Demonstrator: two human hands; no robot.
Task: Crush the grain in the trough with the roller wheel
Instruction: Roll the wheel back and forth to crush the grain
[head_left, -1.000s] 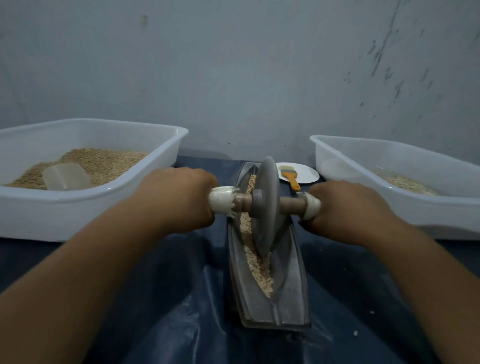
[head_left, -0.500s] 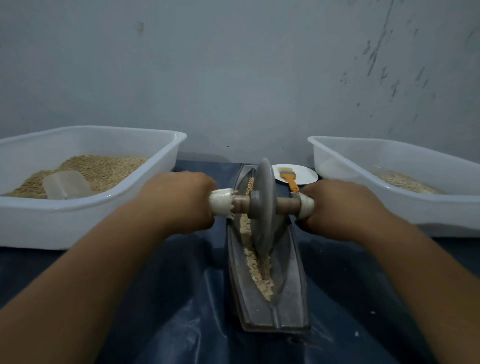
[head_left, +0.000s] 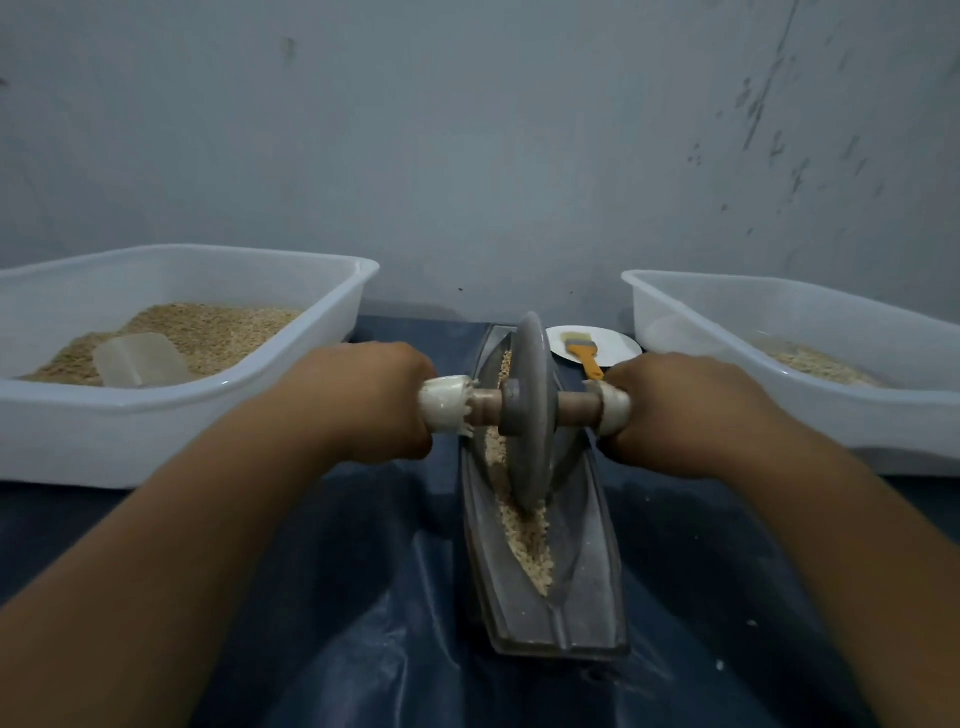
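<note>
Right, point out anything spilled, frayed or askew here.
Pale specks lie scattered on the dark blue sheet right of the trough, likely stray grain. The white wrap beside the left hand has a ragged, torn edge. Otherwise the roller wheel sits in the groove.

The roller wheel (head_left: 530, 415) is rolling along the trough (head_left: 592, 571), away from the person toward the far end: its rim is now meeting the grain (head_left: 527, 540) a little farther up the channel than a second ago. More of the crushed grain is lying uncovered at the near end behind the wheel. Both hands are travelling forward with the axle, the left hand (head_left: 363, 400) and the right hand (head_left: 675, 405) reaching farther out over the tabletop. The orange brush (head_left: 584, 353) on the white plate (head_left: 618, 345) is being partly covered by the right hand's knuckles.
</note>
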